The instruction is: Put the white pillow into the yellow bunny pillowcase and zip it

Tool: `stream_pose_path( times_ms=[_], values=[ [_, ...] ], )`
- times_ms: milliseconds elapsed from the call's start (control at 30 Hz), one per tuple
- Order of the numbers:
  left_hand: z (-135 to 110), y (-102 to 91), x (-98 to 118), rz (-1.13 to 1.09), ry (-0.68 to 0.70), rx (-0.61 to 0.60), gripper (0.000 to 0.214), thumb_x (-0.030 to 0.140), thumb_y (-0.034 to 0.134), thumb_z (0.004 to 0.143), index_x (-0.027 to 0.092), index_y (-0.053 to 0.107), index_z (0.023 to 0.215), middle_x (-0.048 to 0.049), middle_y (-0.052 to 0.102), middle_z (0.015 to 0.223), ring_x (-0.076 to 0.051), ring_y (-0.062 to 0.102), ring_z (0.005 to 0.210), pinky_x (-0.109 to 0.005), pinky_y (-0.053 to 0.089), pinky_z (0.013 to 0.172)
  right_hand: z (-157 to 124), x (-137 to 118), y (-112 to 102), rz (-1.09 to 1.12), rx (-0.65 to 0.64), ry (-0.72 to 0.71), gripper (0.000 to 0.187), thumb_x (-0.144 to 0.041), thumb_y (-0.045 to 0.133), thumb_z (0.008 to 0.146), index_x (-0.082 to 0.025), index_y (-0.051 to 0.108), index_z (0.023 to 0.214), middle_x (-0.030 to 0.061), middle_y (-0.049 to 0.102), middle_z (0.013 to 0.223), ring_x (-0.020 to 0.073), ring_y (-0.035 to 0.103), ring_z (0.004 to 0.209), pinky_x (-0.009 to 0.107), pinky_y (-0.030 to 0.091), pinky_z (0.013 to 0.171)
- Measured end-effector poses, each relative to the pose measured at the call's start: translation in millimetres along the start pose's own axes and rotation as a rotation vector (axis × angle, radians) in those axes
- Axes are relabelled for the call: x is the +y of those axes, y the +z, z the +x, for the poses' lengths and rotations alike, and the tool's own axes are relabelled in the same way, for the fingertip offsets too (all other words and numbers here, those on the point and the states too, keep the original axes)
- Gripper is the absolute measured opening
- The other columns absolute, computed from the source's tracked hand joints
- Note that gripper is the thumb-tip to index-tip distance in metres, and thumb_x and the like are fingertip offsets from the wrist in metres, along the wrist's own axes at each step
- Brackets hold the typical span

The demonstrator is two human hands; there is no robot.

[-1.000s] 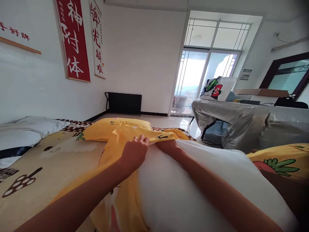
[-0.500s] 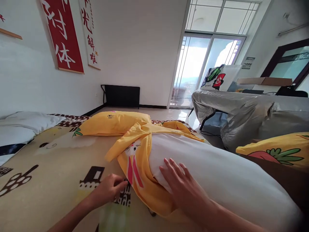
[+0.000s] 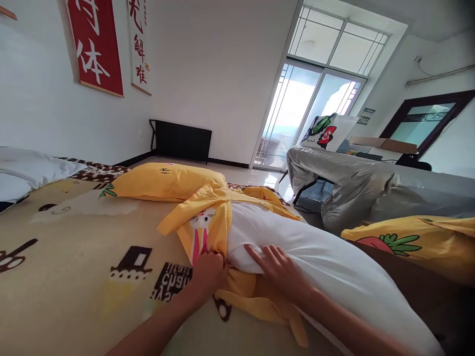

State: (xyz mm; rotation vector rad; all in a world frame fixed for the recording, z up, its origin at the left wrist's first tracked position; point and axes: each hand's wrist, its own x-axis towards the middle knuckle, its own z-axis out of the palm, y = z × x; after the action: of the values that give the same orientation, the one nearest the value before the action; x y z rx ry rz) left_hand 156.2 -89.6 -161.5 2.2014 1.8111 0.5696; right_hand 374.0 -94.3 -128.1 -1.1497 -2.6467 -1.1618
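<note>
Yellow pillowcase in clenched left hand, spread right hand on pillow

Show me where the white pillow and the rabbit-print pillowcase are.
White pillow (image 3: 330,262): head view, on its bare white side.
Rabbit-print pillowcase (image 3: 221,217): head view, on yellow cloth beside the printed face.

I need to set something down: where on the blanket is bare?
The blanket is free between the white bedding, the far yellow pillow and the left hand. Crowded: around the right hand, where yellow cover and white cushion meet.
</note>
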Motion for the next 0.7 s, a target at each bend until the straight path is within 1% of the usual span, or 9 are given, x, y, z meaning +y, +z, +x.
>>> stream_pose_path(
  times_ms=[100, 200, 267, 300, 367, 433, 500, 600, 700],
  values=[
    [-7.4, 0.6, 15.2, -0.171, 0.037, 0.003, 0.037, 0.033, 0.035, 0.090, 0.012, 0.064, 0.080, -0.0136, 0.068, 0.081, -0.022, 0.064, 0.076, -0.031, 0.044, 0.069, 20.7, 21.3, -16.8, 0.151, -0.138, 0.055, 0.069, -0.002, 0.041, 0.079, -0.030, 0.038, 0.142, 0.0068, 0.063, 0.101, 0.0188, 0.061, 0.080, 0.028, 0.041, 0.062],
    [-18.2, -11.8, 46.2, -0.372, 0.132, 0.006, 0.037, 0.037, 0.029, 0.093, 0.016, 0.055, 0.076, -0.0039, 0.063, 0.075, -0.013, 0.056, 0.068, -0.024, 0.039, 0.062, 46.7, 36.5, -50.2, 0.263, -0.229, 0.179, 0.065, -0.010, 0.043, 0.080, -0.036, 0.040, 0.139, 0.0049, 0.062, 0.108, 0.0181, 0.060, 0.076, 0.028, 0.035, 0.060],
    [-25.9, -26.9, 65.8, -0.589, 0.176, 0.020, 0.035, 0.040, 0.031, 0.092, 0.017, 0.046, 0.069, -0.0009, 0.056, 0.069, -0.011, 0.049, 0.064, -0.023, 0.035, 0.060, 60.9, 38.3, -69.5, 0.359, -0.237, 0.213, 0.055, -0.019, 0.046, 0.083, -0.035, 0.045, 0.135, 0.0041, 0.061, 0.104, 0.0184, 0.059, 0.075, 0.028, 0.033, 0.061],
    [-30.2, -34.3, 73.2, -0.709, 0.191, 0.018, 0.034, 0.041, 0.035, 0.090, 0.017, 0.042, 0.067, -0.0001, 0.052, 0.066, -0.011, 0.045, 0.063, -0.024, 0.034, 0.059, 65.9, 36.0, -75.0, 0.411, -0.241, 0.203, 0.047, -0.023, 0.048, 0.084, -0.032, 0.050, 0.130, 0.0040, 0.061, 0.102, 0.0183, 0.058, 0.076, 0.028, 0.032, 0.062],
    [-39.7, -43.6, 81.9, -0.875, 0.215, -0.021, 0.031, 0.039, 0.042, 0.087, 0.017, 0.040, 0.064, 0.0004, 0.049, 0.065, -0.011, 0.042, 0.064, -0.025, 0.032, 0.061, 71.6, 25.7, -76.1, 0.504, -0.284, 0.145, 0.029, -0.029, 0.051, 0.085, -0.026, 0.062, 0.111, 0.0037, 0.060, 0.098, 0.0164, 0.055, 0.074, 0.028, 0.031, 0.062],
    [-50.2, -42.3, 84.1, -0.868, 0.232, -0.111, 0.028, 0.034, 0.045, 0.085, 0.016, 0.041, 0.063, 0.0002, 0.049, 0.065, -0.011, 0.041, 0.065, -0.026, 0.031, 0.062, 72.6, 11.2, -66.9, 0.565, -0.353, 0.072, 0.017, -0.029, 0.053, 0.085, -0.021, 0.066, 0.093, 0.0031, 0.060, 0.095, 0.0132, 0.051, 0.068, 0.027, 0.028, 0.061],
    [-59.5, -33.4, 83.1, -0.802, 0.247, -0.178, 0.029, 0.030, 0.045, 0.084, 0.016, 0.040, 0.060, 0.0003, 0.047, 0.061, -0.011, 0.040, 0.063, -0.027, 0.028, 0.061, 71.5, -1.4, -55.0, 0.613, -0.391, 0.028, 0.015, -0.025, 0.051, 0.086, -0.020, 0.065, 0.086, 0.0022, 0.059, 0.094, 0.0109, 0.047, 0.063, 0.027, 0.026, 0.059],
    [-65.3, -23.4, 80.4, -0.723, 0.268, -0.211, 0.030, 0.030, 0.043, 0.084, 0.016, 0.039, 0.058, -0.0004, 0.047, 0.058, -0.011, 0.039, 0.059, -0.028, 0.027, 0.058, 69.6, -7.2, -45.7, 0.718, -0.335, 0.005, 0.014, -0.023, 0.050, 0.086, -0.020, 0.063, 0.084, 0.0011, 0.058, 0.092, 0.0100, 0.045, 0.064, 0.026, 0.026, 0.058],
    [-62.9, -31.4, 76.1, -0.587, 0.291, -0.281, 0.030, 0.033, 0.043, 0.085, 0.015, 0.048, 0.062, -0.0048, 0.059, 0.068, -0.013, 0.046, 0.061, -0.028, 0.031, 0.058, 67.9, -0.3, -48.7, 0.839, -0.260, -0.018, 0.010, -0.021, 0.053, 0.082, -0.019, 0.062, 0.079, 0.0011, 0.055, 0.091, 0.0114, 0.045, 0.070, 0.026, 0.031, 0.063]
  ],
)
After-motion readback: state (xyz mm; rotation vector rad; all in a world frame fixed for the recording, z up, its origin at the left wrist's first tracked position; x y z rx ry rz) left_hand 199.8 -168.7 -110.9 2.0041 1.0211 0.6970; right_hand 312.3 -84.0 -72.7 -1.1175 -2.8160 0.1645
